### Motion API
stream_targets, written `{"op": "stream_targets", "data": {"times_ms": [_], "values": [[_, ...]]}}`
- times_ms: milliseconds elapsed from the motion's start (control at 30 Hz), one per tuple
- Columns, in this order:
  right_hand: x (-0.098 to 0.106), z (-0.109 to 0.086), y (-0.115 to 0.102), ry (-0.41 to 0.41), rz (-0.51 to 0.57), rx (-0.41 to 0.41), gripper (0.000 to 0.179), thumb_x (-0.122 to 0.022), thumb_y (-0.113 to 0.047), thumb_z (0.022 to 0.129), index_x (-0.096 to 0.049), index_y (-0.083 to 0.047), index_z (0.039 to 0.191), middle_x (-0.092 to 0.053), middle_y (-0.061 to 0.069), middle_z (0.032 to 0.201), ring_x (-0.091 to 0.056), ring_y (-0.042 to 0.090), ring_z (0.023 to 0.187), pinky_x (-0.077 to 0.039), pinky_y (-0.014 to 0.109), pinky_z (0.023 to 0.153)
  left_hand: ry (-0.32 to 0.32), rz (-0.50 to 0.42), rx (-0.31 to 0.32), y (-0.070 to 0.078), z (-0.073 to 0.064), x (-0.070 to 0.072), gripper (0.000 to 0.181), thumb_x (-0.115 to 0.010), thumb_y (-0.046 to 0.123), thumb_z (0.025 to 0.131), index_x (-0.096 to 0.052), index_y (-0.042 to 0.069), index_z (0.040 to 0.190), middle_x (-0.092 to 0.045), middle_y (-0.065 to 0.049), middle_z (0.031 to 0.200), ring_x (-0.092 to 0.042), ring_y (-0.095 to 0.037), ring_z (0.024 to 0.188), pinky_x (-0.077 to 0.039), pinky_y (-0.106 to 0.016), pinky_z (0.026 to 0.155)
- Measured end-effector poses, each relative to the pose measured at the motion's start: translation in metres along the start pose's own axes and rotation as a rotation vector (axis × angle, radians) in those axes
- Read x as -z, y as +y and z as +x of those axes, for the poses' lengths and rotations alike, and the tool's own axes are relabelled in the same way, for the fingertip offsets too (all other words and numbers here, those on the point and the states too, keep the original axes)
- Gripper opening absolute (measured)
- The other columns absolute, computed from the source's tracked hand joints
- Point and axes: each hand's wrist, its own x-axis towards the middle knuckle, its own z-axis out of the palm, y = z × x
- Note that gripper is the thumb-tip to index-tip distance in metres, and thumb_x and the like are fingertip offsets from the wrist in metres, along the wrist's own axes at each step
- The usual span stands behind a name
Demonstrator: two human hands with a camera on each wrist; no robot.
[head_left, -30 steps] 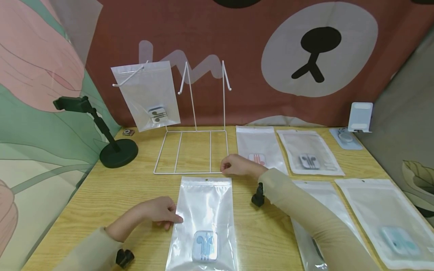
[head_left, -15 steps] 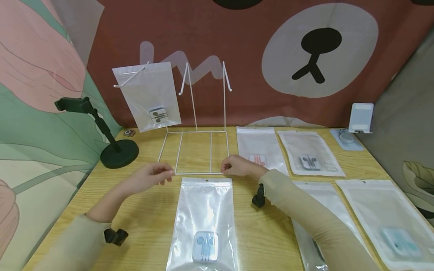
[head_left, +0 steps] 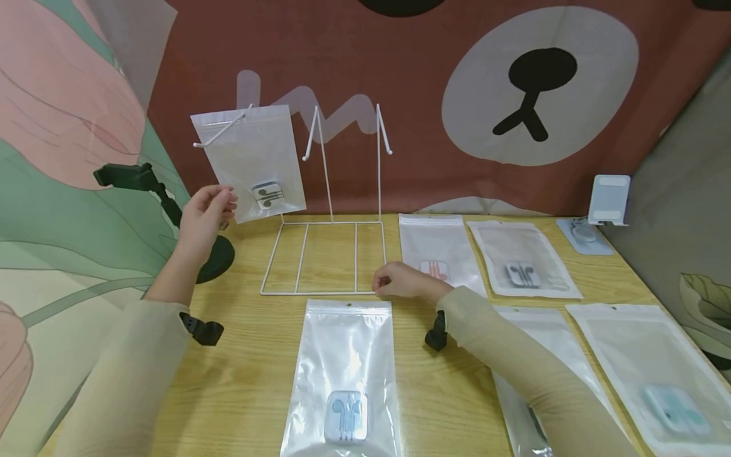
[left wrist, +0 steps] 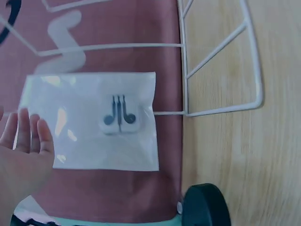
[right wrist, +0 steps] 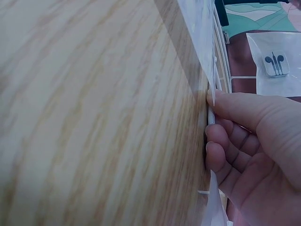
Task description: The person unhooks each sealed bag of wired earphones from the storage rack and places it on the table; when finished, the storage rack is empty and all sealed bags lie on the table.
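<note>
A white wire display rack (head_left: 320, 293) stands on the table with three upper hooks. From its left hook hangs a clear zip bag (head_left: 251, 152) with boxed earphones inside. My left hand (head_left: 204, 219) is raised beside that bag's lower left edge; in the left wrist view its fingers (left wrist: 45, 136) are extended, overlapping the bag's end. With thumb and curled fingers, my right hand (head_left: 404, 280) pinches the front right corner of the rack's base; the right wrist view shows the thumb (right wrist: 235, 104) on the white wire. Another zip bag (head_left: 345, 349), holding blue earphones, lies flat before the rack.
Several more bagged earphones lie at the right, including a pink set's bag (head_left: 436, 235) and a teal set's bag (head_left: 634, 355). A dark phone stand (head_left: 219, 260) is behind my left forearm. A light blue phone holder (head_left: 608, 197) stands at the far right corner.
My left hand has left the flat bag, passed the rack's front left corner and risen to the hanging bag. My right hand keeps its hold on the rack's corner.
</note>
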Motion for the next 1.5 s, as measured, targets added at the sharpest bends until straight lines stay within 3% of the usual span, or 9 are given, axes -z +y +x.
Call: {"op": "stream_targets", "data": {"times_ms": [133,267,400,567,800,1033,1233,1400,1500], "values": [[0.000,0.000,-0.001,0.001,0.004,-0.007,0.008,-0.065,-0.007,0.085,-0.065,-0.010,0.077,-0.059,-0.006,0.072,-0.053,0.008,0.070,-0.046,0.023,0.066,0.130,-0.002,0.092,-0.007,0.016,0.000,0.036,-0.052,0.032,0.094,-0.049,0.009,0.122,-0.050,0.001,0.109,-0.051,-0.010,0.092,-0.044,-0.020,0.070],[0.000,0.001,0.000,-0.001,0.005,-0.004,0.007,-0.064,-0.007,0.085,-0.065,-0.010,0.078,-0.059,-0.006,0.073,-0.053,0.007,0.070,-0.046,0.023,0.066,0.201,0.092,0.121,-0.015,0.028,-0.002,0.047,-0.049,0.029,0.095,-0.035,0.008,0.134,-0.038,-0.001,0.127,-0.041,-0.013,0.111,-0.040,-0.027,0.086],[-0.001,0.001,0.001,-0.001,0.012,-0.004,0.008,-0.064,-0.007,0.085,-0.065,-0.010,0.078,-0.059,-0.006,0.073,-0.053,0.008,0.069,-0.046,0.023,0.066,0.227,0.159,0.165,-0.019,0.037,-0.001,0.055,-0.048,0.030,0.095,-0.022,0.013,0.141,-0.021,-0.003,0.142,-0.027,-0.014,0.127,-0.032,-0.030,0.099],[-0.001,0.001,0.000,-0.004,0.021,-0.012,0.007,-0.064,-0.007,0.085,-0.065,-0.009,0.078,-0.059,-0.006,0.073,-0.053,0.008,0.069,-0.047,0.023,0.066,0.219,0.152,0.196,-0.020,0.047,0.003,0.063,-0.046,0.028,0.095,-0.012,0.014,0.146,-0.010,-0.005,0.149,-0.018,-0.016,0.134,-0.027,-0.028,0.104],[-0.001,0.000,0.000,0.004,0.009,0.012,0.007,-0.064,-0.006,0.085,-0.065,-0.009,0.078,-0.059,-0.006,0.072,-0.053,0.007,0.069,-0.046,0.023,0.066,0.179,0.131,0.222,-0.020,0.054,0.005,0.065,-0.044,0.026,0.096,-0.007,0.010,0.147,-0.018,-0.007,0.150,-0.019,-0.016,0.135,-0.024,-0.027,0.105],[0.001,0.001,0.001,0.001,0.002,0.001,0.008,-0.064,-0.007,0.085,-0.066,-0.010,0.078,-0.060,-0.006,0.073,-0.053,0.008,0.070,-0.046,0.023,0.066,0.187,0.171,0.230,-0.025,0.054,0.000,0.061,-0.045,0.026,0.096,-0.015,0.010,0.147,-0.034,-0.013,0.139,-0.034,-0.020,0.126,-0.035,-0.027,0.097],[0.000,0.002,0.005,0.002,-0.010,0.003,0.008,-0.064,-0.007,0.085,-0.066,-0.011,0.078,-0.059,-0.007,0.073,-0.054,0.008,0.070,-0.047,0.023,0.067,0.109,0.227,0.198,-0.026,0.054,-0.006,0.055,-0.042,0.028,0.098,-0.023,0.012,0.147,-0.030,-0.012,0.145,-0.032,-0.024,0.129,-0.033,-0.035,0.101],[0.000,0.002,0.004,0.003,-0.017,0.011,0.007,-0.064,-0.007,0.084,-0.066,-0.010,0.078,-0.059,-0.007,0.073,-0.053,0.008,0.070,-0.047,0.023,0.066,0.141,0.161,0.176,-0.028,0.057,-0.011,0.046,-0.039,0.021,0.098,-0.034,0.012,0.143,-0.041,-0.012,0.140,-0.043,-0.019,0.121,-0.036,-0.029,0.098],[0.000,0.001,0.003,0.002,-0.021,0.009,0.007,-0.064,-0.007,0.085,-0.066,-0.010,0.078,-0.059,-0.007,0.073,-0.053,0.007,0.070,-0.047,0.022,0.066,0.169,0.166,0.166,-0.029,0.057,-0.011,0.043,-0.033,0.020,0.099,-0.039,0.011,0.141,-0.045,-0.012,0.136,-0.044,-0.016,0.116,-0.036,-0.026,0.095]]}}
